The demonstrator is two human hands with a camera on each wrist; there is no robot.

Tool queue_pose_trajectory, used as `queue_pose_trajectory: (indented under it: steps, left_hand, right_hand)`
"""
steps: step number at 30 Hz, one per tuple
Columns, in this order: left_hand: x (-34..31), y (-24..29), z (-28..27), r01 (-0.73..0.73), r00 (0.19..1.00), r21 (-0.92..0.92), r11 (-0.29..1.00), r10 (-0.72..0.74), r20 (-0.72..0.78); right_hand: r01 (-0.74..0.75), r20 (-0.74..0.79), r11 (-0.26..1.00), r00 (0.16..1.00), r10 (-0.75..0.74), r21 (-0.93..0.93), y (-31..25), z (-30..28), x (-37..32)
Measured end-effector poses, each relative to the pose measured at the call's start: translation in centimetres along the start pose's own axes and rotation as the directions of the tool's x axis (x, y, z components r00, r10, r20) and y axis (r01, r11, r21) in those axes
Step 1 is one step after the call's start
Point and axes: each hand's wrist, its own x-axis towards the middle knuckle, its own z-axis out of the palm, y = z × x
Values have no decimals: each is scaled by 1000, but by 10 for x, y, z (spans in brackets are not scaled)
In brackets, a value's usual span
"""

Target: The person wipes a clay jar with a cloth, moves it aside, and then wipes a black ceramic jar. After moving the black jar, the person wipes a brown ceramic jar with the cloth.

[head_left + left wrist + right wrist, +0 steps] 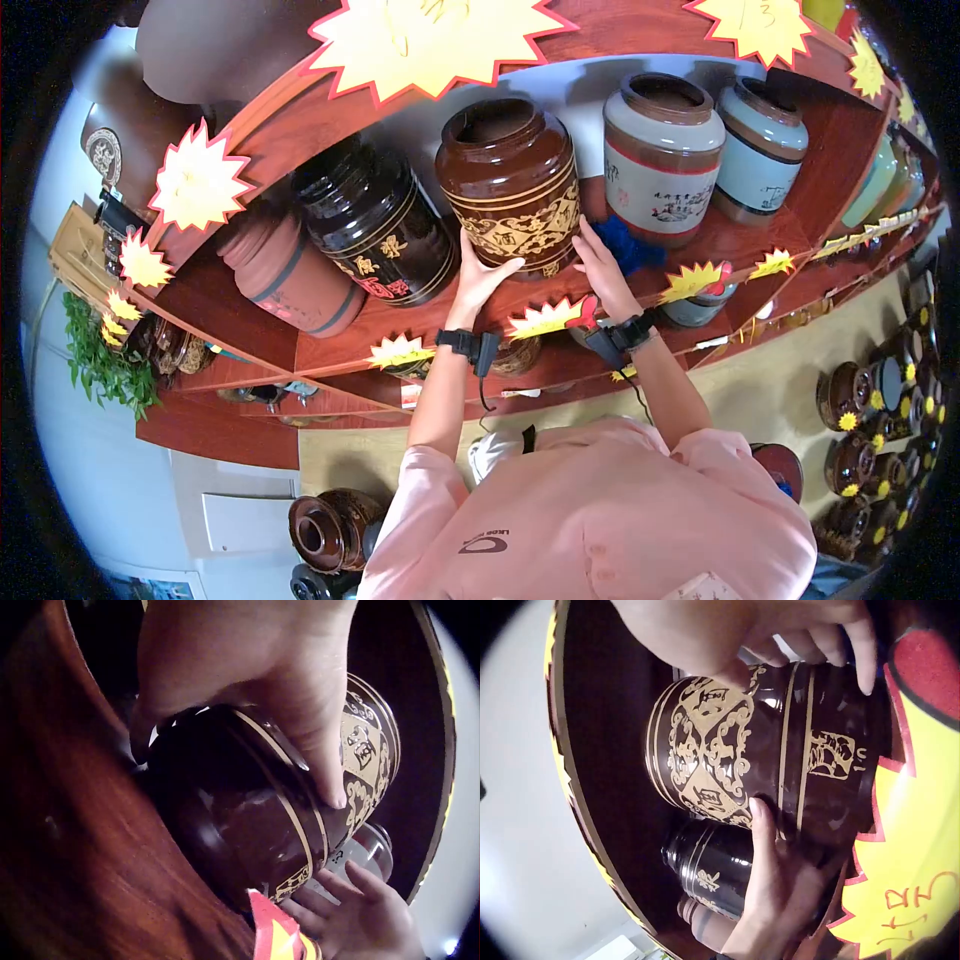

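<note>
Left hand (pixel 480 278) and right hand (pixel 603 268) against brown jar (pixel 510 175) on shelf (pixel 340 335)

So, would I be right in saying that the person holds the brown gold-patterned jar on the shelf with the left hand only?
Not quite: it is not the left hand alone. The person holds the brown gold-patterned jar on the shelf with both hands; the right hand lies against the jar's other side, as the head view shows.
</note>
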Motion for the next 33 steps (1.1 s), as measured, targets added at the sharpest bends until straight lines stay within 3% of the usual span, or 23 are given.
queue_pose_trajectory:
  steps: [3,7,13,19,23,26,29,31,33]
  left_hand:
    - [-1,-5,0,17,1000,-36,999,-18,-25]
    - [-3,-6,4,-21,999,-10,1000,20,-47]
    - [-9,-2,13,-44,995,18,999,45,-88]
    - [-17,3,19,-33,991,29,999,37,-128]
    - [-24,9,19,20,993,101,995,-8,-122]
    - [-29,8,19,20,992,99,995,-8,-127]
    - [-34,7,16,41,994,110,993,-28,-110]
    - [-35,9,15,36,995,107,994,-26,-99]
    - [-39,-1,4,-13,996,276,961,37,-80]
  right_hand:
    - [-23,-5,999,1000,23,38,-1,2,-2]
    - [38,-25,998,999,-39,-55,11,-1,7]
    - [69,-34,997,997,-69,22,7,-1,5]
    - [-38,-41,993,998,42,110,-12,3,-8]
    - [-13,-45,986,999,21,167,-15,7,-18]
    - [-26,-34,993,999,30,117,-19,7,-25]
    - [75,-44,996,996,-72,53,-3,0,-23]
    - [45,8,990,999,-44,-132,-8,-12,-26]
    - [313,36,825,941,-336,-471,3,-23,-20]
